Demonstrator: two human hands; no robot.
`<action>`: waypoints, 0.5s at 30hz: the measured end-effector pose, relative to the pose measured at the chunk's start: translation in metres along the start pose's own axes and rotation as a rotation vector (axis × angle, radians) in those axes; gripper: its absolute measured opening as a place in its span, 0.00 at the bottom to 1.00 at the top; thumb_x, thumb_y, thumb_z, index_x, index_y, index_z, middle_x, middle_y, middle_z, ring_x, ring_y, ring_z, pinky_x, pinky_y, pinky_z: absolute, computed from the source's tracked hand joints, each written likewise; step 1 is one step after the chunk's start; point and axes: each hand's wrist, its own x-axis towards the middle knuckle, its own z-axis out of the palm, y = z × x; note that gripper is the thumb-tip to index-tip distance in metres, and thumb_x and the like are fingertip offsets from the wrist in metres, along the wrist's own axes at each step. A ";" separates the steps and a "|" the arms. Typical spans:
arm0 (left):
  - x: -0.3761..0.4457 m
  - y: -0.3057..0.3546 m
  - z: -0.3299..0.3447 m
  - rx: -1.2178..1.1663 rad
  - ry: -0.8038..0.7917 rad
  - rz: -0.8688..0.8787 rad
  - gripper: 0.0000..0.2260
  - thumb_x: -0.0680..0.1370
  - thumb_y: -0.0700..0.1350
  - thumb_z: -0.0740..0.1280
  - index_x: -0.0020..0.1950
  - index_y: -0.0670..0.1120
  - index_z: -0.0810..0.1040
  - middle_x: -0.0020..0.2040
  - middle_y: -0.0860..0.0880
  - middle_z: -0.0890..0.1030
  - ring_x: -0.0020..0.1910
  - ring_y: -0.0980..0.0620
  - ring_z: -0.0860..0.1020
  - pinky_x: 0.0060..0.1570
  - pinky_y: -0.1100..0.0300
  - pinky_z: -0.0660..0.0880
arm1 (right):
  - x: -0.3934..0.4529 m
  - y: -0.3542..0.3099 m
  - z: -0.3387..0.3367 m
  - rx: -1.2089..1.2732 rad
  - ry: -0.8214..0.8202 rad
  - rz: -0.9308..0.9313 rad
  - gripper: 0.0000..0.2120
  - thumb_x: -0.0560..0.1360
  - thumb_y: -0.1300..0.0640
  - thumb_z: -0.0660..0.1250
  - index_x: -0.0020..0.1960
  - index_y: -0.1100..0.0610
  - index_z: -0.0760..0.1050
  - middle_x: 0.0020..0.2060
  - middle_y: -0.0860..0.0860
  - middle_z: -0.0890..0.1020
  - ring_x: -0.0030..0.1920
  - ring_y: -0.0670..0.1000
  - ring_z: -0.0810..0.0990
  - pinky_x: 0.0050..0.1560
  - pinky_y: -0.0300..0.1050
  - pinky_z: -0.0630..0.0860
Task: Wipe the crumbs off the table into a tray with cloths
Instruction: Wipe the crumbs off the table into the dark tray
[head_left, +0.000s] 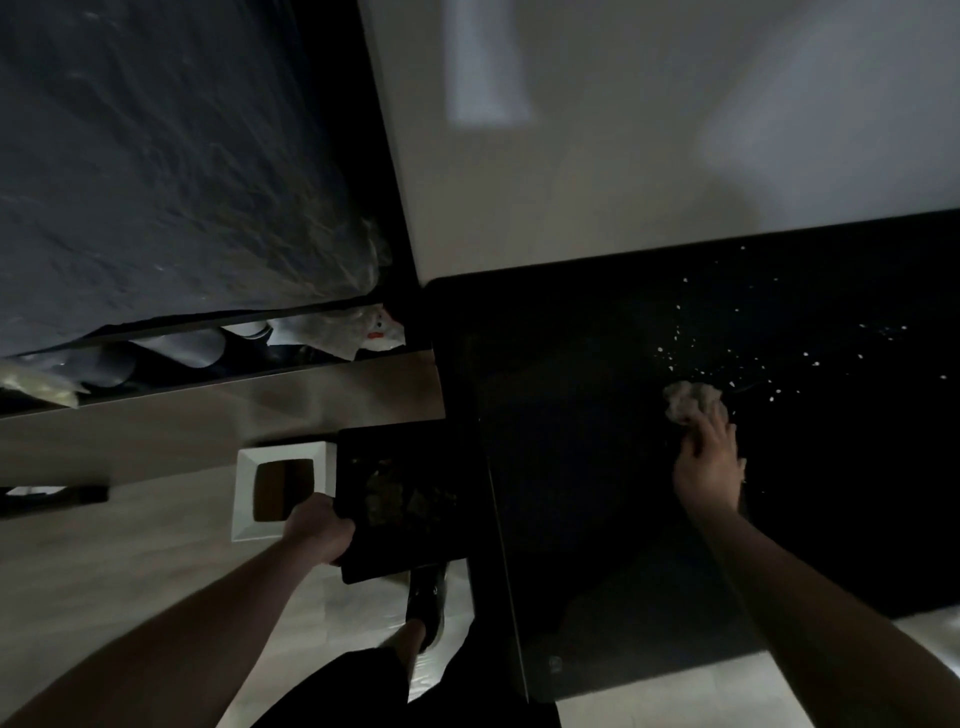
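left hand (317, 530): closed on dark tray (405, 499), held at table's (571, 467) left edge
right hand (709, 467): clutches crumpled cloth (693, 400) mid-table
crumbs (727, 358): mostly unswept, scattered toward far-right edge
progress: early; tray holds some debris

The table (597, 467) runs off the right edge; the tray's (400, 499) contents are too dark to tell.

Dim, underexposed – dark table (597, 364) swallows detail; wall (675, 130) softly lit, blurred; wide-angle bending at edges.
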 end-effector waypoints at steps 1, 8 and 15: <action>0.000 0.000 0.000 0.008 -0.002 0.009 0.06 0.75 0.39 0.66 0.38 0.43 0.77 0.41 0.41 0.83 0.41 0.41 0.84 0.43 0.46 0.85 | -0.007 0.004 0.008 -0.073 -0.038 0.003 0.25 0.84 0.57 0.59 0.80 0.45 0.63 0.84 0.47 0.54 0.83 0.59 0.52 0.78 0.71 0.51; -0.001 -0.002 0.007 0.030 -0.007 0.022 0.06 0.74 0.37 0.66 0.39 0.39 0.81 0.39 0.40 0.84 0.39 0.42 0.84 0.40 0.48 0.84 | -0.073 -0.087 0.072 0.000 -0.028 -0.243 0.33 0.76 0.64 0.66 0.79 0.47 0.67 0.84 0.47 0.55 0.84 0.54 0.48 0.76 0.71 0.53; 0.003 -0.012 0.010 0.040 -0.011 0.017 0.05 0.73 0.37 0.66 0.43 0.39 0.82 0.38 0.41 0.84 0.38 0.43 0.85 0.39 0.49 0.85 | -0.169 -0.176 0.122 0.189 -0.444 -0.609 0.32 0.74 0.69 0.60 0.74 0.49 0.73 0.78 0.45 0.69 0.79 0.50 0.63 0.80 0.53 0.58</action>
